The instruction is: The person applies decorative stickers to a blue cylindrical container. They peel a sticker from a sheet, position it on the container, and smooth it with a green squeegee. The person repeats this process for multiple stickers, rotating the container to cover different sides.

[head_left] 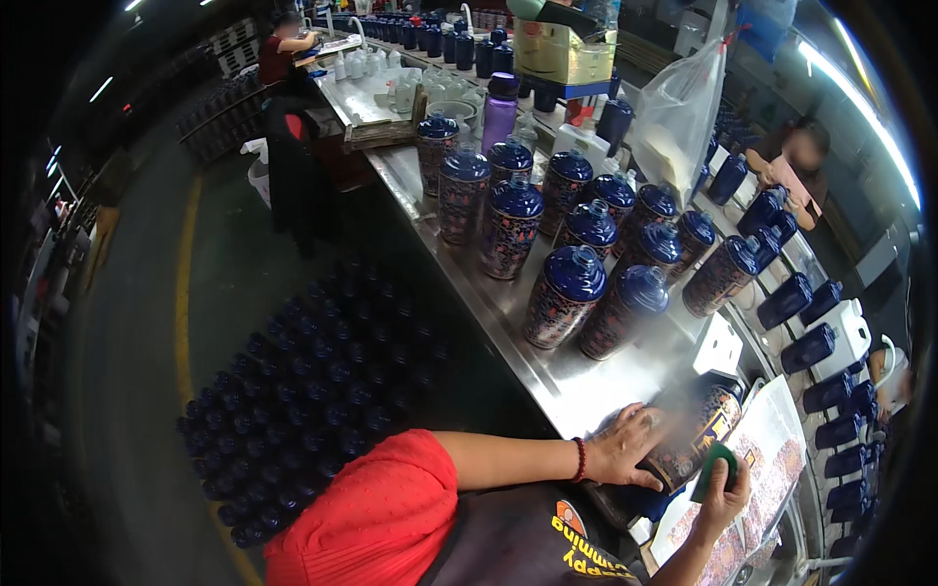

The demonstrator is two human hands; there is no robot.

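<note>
A dark blue bottle with a patterned wrap [720, 412] lies tilted at the table's near edge, partly blurred. My left hand [628, 449], with a red bead bracelet at the wrist, grips its side. My right hand [725, 496] pinches a flat green scraper [716, 465] against or close beside the wrapped surface; contact is hard to tell. Under and to the right of the bottle are sheets of printed floral decals [775, 435]. Several wrapped blue bottles [570, 283] stand upright farther up the metal table [459, 269].
Many blue bottles [322, 391] stand on the floor at left. A conveyor line [757, 327] carries blue bottles on the right. A purple flask [499, 112], a hanging plastic bag [679, 117] and a yellow box [562, 54] are beyond. Co-workers sit at far left and right.
</note>
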